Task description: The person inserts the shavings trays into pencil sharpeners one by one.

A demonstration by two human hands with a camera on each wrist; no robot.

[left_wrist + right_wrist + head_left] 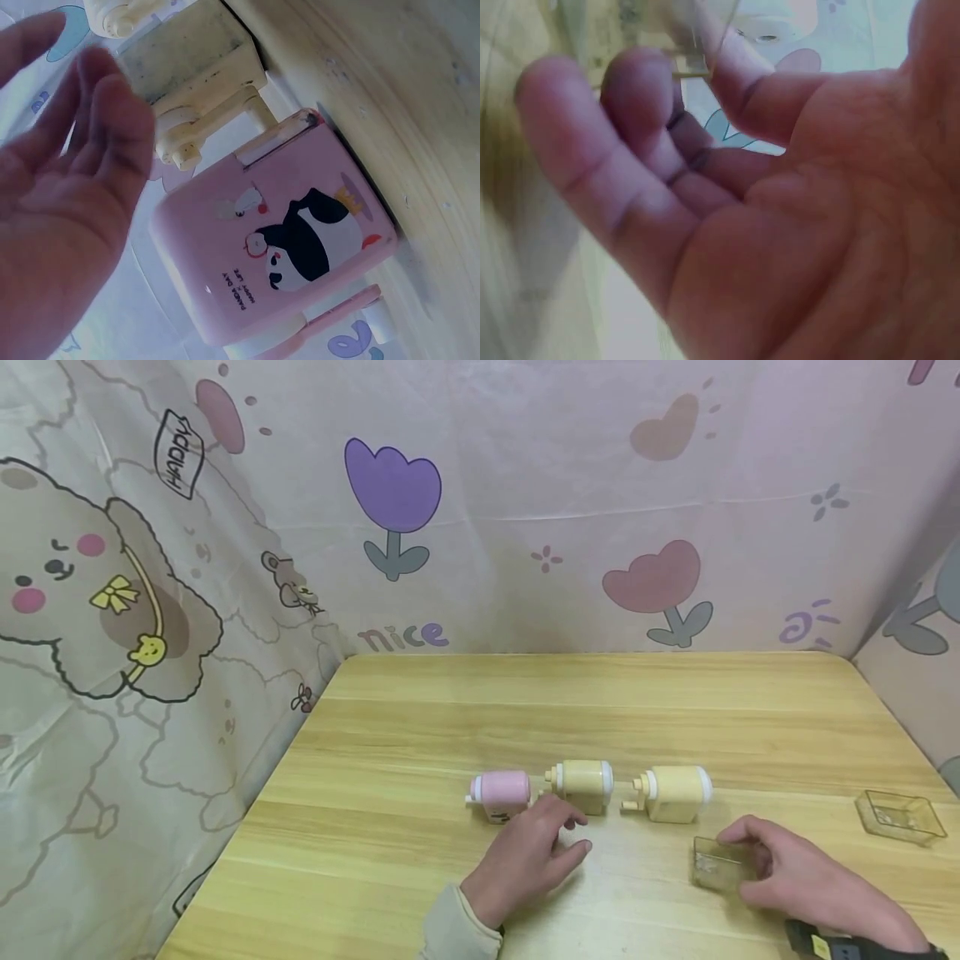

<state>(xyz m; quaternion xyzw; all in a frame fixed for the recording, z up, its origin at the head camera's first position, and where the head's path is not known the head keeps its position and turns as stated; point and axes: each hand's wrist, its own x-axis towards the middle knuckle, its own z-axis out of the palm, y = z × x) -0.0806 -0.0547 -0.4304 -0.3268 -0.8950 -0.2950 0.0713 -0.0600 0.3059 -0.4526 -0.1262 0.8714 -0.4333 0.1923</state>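
Three hand-crank pencil sharpeners stand in a row: a pink sharpener with a panda print, a middle yellow sharpener and a right yellow sharpener. My left hand, fingers loosely bent and holding nothing, is in front of the pink and middle ones. It partly covers both in the head view. In the left wrist view, the pink sharpener's printed face is beside the hand. Between thumb and fingers, my right hand grips a clear yellowish shavings drawer, low over the table. Its right end is hidden by the hand.
Another clear drawer lies at the table's right side. The wooden table meets a printed cloth backdrop at the back and sides. A dark band is on the right wrist.
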